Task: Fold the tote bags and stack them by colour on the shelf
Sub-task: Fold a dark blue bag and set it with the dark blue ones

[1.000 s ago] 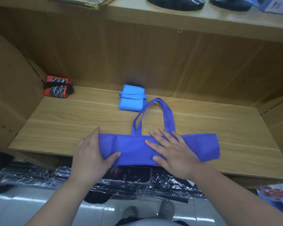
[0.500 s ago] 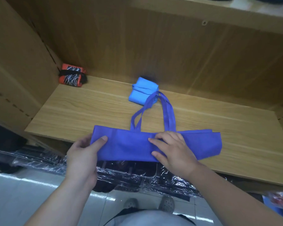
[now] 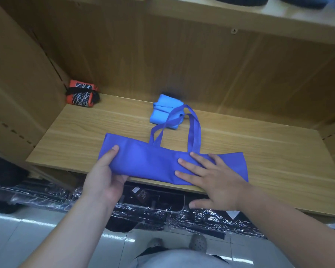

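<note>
Royal-blue tote bag: long narrow strip, two looped handles.

Light is looking soft and even, pretty bright overall. The floor is throwing white glare near left and the plastic wrap is glinting. Wide lens is bending the shelf edges, and everything's looking slightly soft.
</note>
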